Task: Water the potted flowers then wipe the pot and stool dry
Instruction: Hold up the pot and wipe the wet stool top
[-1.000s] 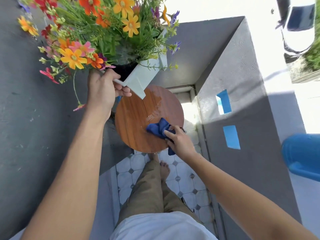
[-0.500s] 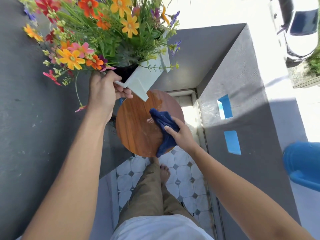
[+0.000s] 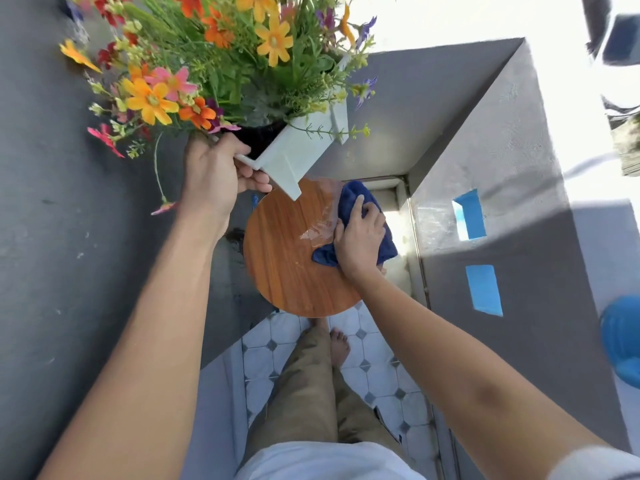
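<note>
My left hand [image 3: 216,174] grips the pot [image 3: 298,154] w/ flowers [image 3: 207,60], lifted above the stool [image 3: 287,258]. Right hand [image 3: 358,242] presses the cloth [image 3: 353,199] at the stool's far-right edge (was nearer me a sec ago), so the wet patch [image 3: 318,230] is nearly wiped.

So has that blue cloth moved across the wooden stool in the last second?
Yes. The blue cloth, under the right hand, has slid from the stool's near right edge towards its far right edge, nearer the white pot held up by the left hand.
</note>
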`<state>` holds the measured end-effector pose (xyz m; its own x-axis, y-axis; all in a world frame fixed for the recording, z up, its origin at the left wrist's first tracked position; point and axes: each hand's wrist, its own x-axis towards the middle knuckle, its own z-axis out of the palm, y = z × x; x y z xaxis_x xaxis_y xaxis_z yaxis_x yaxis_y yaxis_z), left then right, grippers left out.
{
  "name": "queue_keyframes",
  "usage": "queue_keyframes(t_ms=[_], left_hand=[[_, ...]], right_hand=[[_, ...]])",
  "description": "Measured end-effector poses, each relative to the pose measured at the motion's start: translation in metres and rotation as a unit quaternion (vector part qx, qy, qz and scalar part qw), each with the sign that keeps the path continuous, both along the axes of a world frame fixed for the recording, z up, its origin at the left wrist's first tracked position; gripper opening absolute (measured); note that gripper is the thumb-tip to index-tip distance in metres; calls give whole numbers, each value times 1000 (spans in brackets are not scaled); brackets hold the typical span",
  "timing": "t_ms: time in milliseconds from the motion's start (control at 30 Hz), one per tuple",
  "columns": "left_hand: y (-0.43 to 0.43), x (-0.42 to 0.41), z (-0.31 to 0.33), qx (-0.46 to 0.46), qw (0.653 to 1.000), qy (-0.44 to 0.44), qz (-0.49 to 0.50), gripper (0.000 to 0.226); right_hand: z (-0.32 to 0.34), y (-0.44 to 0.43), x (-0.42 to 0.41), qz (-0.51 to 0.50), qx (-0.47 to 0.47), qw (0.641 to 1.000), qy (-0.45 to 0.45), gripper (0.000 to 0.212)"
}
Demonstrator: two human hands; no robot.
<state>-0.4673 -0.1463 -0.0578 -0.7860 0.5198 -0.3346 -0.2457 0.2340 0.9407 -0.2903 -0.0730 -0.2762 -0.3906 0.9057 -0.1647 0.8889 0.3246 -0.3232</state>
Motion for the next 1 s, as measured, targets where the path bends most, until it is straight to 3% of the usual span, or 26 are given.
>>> queue_keyframes(t_ms=[133, 233, 333, 400, 500, 600, 667, 733, 800, 900, 933, 1000], left_hand=[[5, -8, 1, 7, 1000, 3, 18, 20], [6, -10, 0, 11, 1000, -2, 21, 23], [5, -11, -1, 14, 1000, -2, 20, 24], [5, -12, -1, 15, 1000, -1, 16, 24], [4, -13, -1, 14, 1000, 9, 14, 26], [2, -13, -2, 8, 1000, 10, 18, 24], [2, -13, -3, 3, 1000, 8, 19, 20], [3, -11, -2, 1, 1000, 6, 23, 18], [4, -10, -2, 0, 1000, 4, 27, 19], [3, -10, -4, 2, 1000, 1, 25, 19], [3, -10, -4, 2, 1000, 1, 23, 19], [2, -11, -5, 2, 1000, 2, 23, 17]], right_hand=[[-2, -49, -50, 194, -10, 980, 52, 60], [-3, -101, -53, 357, -24, 930, 83, 59], [-3, -105, -32, 439, -17, 893, 94, 56], [-5, -69, -20, 403, 8, 911, 90, 55], [-10, 11, -24, 188, 43, 979, 64, 52], [-4, 54, -51, 52, 19, 998, 28, 50], [1, 45, -71, 49, 28, 998, 14, 47], [1, 13, -85, 112, 38, 993, 18, 46], [-1, -35, -89, 239, 28, 970, 45, 50], [3, -103, -75, 515, -19, 856, 40, 60], [4, -111, -68, 573, -22, 818, 30, 56], [1, -95, -62, 589, -7, 806, 60, 50]])
